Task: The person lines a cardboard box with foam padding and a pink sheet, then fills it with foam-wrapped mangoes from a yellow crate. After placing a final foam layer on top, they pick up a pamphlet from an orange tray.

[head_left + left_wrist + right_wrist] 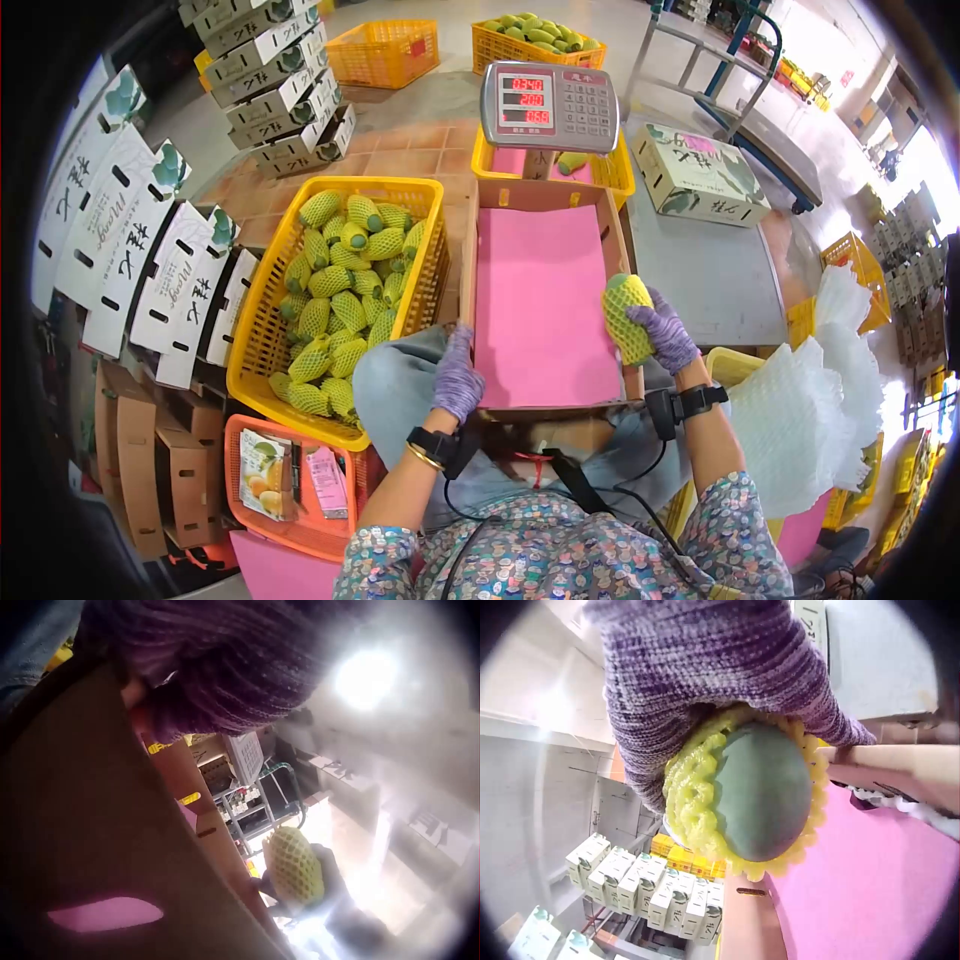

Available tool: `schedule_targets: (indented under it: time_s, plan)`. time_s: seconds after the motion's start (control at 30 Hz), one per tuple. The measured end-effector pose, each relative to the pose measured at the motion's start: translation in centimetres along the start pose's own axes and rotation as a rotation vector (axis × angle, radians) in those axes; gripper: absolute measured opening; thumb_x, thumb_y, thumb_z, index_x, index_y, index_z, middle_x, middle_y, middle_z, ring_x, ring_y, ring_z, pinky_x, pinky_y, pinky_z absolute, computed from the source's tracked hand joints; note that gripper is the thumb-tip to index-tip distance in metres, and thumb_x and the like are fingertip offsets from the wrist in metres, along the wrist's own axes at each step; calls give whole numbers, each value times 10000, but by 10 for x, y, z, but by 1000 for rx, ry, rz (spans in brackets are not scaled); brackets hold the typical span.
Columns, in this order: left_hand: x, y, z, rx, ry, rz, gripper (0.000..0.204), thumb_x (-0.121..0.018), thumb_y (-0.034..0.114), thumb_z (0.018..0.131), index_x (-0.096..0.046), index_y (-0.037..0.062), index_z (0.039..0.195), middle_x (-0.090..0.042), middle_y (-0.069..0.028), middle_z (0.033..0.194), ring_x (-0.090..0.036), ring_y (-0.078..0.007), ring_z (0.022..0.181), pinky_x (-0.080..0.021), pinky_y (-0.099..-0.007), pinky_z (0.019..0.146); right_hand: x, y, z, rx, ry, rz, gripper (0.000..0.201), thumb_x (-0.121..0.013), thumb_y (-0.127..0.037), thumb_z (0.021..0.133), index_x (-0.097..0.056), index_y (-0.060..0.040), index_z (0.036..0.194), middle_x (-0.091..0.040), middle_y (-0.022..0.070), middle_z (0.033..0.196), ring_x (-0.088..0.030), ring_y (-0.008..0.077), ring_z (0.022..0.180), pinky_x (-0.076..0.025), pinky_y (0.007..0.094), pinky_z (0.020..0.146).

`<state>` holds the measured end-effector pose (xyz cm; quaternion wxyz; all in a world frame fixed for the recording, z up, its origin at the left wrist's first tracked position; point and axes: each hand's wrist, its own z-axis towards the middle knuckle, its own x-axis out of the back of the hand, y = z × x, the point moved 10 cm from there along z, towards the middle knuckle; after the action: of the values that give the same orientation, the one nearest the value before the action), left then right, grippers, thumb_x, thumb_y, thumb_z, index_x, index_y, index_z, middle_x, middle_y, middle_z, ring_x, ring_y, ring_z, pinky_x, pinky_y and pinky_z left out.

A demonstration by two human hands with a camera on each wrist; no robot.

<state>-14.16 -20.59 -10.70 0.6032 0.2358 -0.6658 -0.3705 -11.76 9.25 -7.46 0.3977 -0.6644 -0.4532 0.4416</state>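
Note:
My right hand (665, 330), in a purple knitted glove, grips a green mango (761, 791) wrapped in a yellow foam net (626, 318). It holds the mango over the right wall of an open cardboard box (612, 235). One end of the mango shows bare in the right wrist view. A flat pink sheet (545, 300) lines the box bottom. My left hand (459, 375), gloved alike, holds the box's left wall near the front corner; in the left wrist view the glove (217, 667) lies over the cardboard edge, with part of the fingers hidden.
A scale display (550, 108) with red digits stands behind the box. On the left is a yellow crate (240, 340) full of netted mangoes, above an orange basket (345, 500). A closed carton (700, 172) sits on a grey surface (700, 270). Foam nets (800, 420) lie at right.

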Motion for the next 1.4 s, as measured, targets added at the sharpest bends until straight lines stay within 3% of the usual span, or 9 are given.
schedule_targets:
  time_s: [0.4,0.43,0.57,0.63,0.67,0.73,1.03,1.2,1.4]
  plan:
    - [5,-3,1,-15,-14,-120,565,-408,-86,686,-328,-32,1242,-364,-215,1266,-341,-305,1196,-258,-309,1007,-11,-9,-1,-10,-46,-117,649,-697,-232,677,-382,29,1181,-529,96,995,-530,166,877,-461,287,742]
    - [8,9,-6,-202,90,172,600,-498,-19,702,-300,-19,1268,-324,-219,1295,-306,-322,1214,-244,-338,1007,-7,-14,-1,3,1,-156,651,-697,-240,675,-385,30,1178,-531,98,991,-531,167,874,-462,287,743]
    - [38,97,-8,-243,224,139,644,-604,117,724,-293,-6,1275,-314,-204,1302,-296,-308,1221,-236,-355,1008,-28,-41,-22,10,-34,-130,639,-699,-241,677,-394,26,1171,-539,98,971,-535,169,869,-457,289,758]
    - [8,114,3,-48,-38,-813,731,-674,258,713,-284,14,1280,-372,-164,1252,-344,-249,1185,-258,-341,996,-58,-44,-38,-68,-189,-161,625,-700,-239,685,-402,11,1174,-538,95,978,-531,155,887,-445,284,777]
    - [1,121,11,-47,-36,-813,731,-674,258,713,-284,14,1280,-372,-164,1252,-344,-249,1185,-258,-341,996,-65,-44,-44,-69,-191,-161,625,-700,-239,685,-402,11,1174,-538,95,978,-531,155,887,-445,284,777]
    - [-51,147,14,57,-506,-1260,778,-700,264,699,-254,31,1292,-416,-110,1184,-402,-199,1112,-335,-321,949,-89,-31,-55,-121,-288,-296,585,-690,-268,698,-423,4,1141,-531,90,990,-526,141,890,-436,271,777]
    - [-43,141,-3,-4,-205,-1251,510,-698,90,686,-440,60,1125,-521,-35,901,-533,-119,817,-466,-249,738,-92,-3,-60,-151,-344,-110,317,-472,-317,847,-534,-29,966,-543,32,912,-522,111,836,-419,236,753]
    - [-26,135,4,32,-93,-1188,182,-631,50,737,-523,76,881,-530,4,798,-516,-71,721,-441,-198,638,-99,10,-59,-381,-280,83,358,-512,-344,829,-533,-34,1006,-547,24,941,-521,113,853,-417,242,761]
    - [-30,91,14,163,84,-1343,120,-599,-17,731,-529,68,777,-534,3,720,-515,-88,634,-453,-215,608,-121,0,-46,-116,-541,-353,567,-646,-311,748,-400,13,1142,-511,94,1018,-490,139,953,-400,275,840]
